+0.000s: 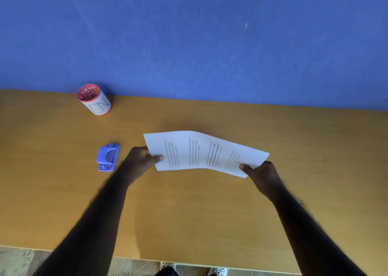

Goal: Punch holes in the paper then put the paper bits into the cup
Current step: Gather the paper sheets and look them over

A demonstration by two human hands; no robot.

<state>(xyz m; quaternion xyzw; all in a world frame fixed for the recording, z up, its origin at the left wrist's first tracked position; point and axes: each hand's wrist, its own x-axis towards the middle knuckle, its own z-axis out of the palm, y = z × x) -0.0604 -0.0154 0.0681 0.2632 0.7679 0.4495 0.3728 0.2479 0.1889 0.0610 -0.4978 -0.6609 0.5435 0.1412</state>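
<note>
Right now you hold the paper above the table with both hands, its printed side up and its middle bowed upward. Your left hand pinches the left edge, thumb on top, and your right hand pinches the near right corner the same way. Just to the left of your left hand, the purple hole punch lies flat on the table, apart from the sheet. Farther back on the left, close to the blue wall, the cup stands upright; it is red with a white label, and small pale bits show inside it
</note>
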